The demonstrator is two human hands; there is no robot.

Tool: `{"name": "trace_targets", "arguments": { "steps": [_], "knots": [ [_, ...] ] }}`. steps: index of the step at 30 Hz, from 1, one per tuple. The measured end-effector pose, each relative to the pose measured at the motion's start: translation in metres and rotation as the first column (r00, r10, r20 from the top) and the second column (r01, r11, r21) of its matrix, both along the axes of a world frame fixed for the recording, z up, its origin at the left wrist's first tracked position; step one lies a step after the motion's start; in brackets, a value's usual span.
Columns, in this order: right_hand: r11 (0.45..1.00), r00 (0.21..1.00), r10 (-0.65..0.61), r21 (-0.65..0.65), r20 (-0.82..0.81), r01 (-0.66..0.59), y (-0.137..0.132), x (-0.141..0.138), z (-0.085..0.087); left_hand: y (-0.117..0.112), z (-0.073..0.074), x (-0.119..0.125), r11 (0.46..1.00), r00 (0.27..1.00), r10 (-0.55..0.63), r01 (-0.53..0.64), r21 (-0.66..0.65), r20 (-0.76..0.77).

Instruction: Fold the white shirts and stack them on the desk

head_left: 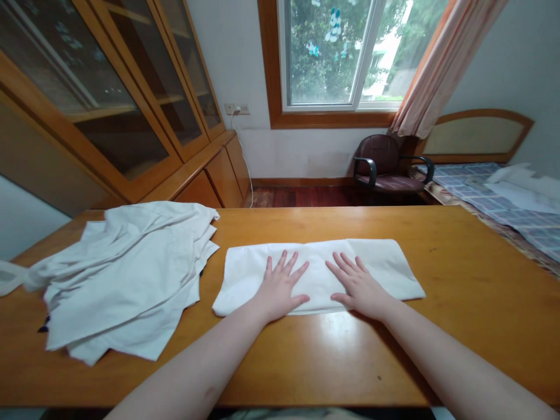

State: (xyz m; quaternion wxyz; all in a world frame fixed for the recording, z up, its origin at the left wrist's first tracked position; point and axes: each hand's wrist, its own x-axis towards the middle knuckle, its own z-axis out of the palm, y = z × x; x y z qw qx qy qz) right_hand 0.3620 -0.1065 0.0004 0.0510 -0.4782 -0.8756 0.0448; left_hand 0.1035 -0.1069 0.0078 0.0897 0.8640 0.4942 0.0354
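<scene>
A white cloth (315, 262), folded into a long flat rectangle, lies crosswise on the wooden table (332, 361). My left hand (282, 287) rests flat on its left half with the fingers spread. On the right half, my right hand (356, 286) presses down palm first, its fingers also apart. Both thumbs point inward, and a strip of cloth shows between the hands. To the left lies a loose, rumpled pile of white cloths (126, 280), separate from the folded one.
A glass-fronted wooden cabinet (153, 175) stands beyond the table's left end. Past the far edge are a maroon armchair (385, 166) and a window (341, 58) with a pink curtain (446, 64). A bed (503, 192) with a checked cover is at the right.
</scene>
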Motion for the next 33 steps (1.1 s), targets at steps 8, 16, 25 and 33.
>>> {"name": "trace_targets", "arguments": {
  "steps": [8, 16, 25, 33],
  "knots": [
    [0.985, 0.990, -0.119, -0.120, 0.077, 0.128, 0.009, -0.001, 0.000, 0.014, 0.002, -0.002, 0.991, 0.999, 0.021, -0.024, -0.134, -0.024],
    [0.932, 0.946, -0.321, -0.162, 0.045, 0.324, 0.042, -0.006, -0.001, 0.054, -0.006, -0.006, 0.973, 0.973, 0.231, -0.231, 0.002, -0.012],
    [0.847, 0.850, -0.525, -0.062, 0.055, 0.527, 0.053, 0.017, -0.013, 0.070, -0.020, -0.041, 0.764, 0.763, 0.645, -0.642, 0.065, -0.039],
    [0.825, 0.825, -0.565, -0.031, 0.016, 0.565, 0.060, 0.021, -0.005, 0.074, -0.021, -0.046, 0.706, 0.706, 0.708, -0.706, 0.063, -0.015]
  ]
}}
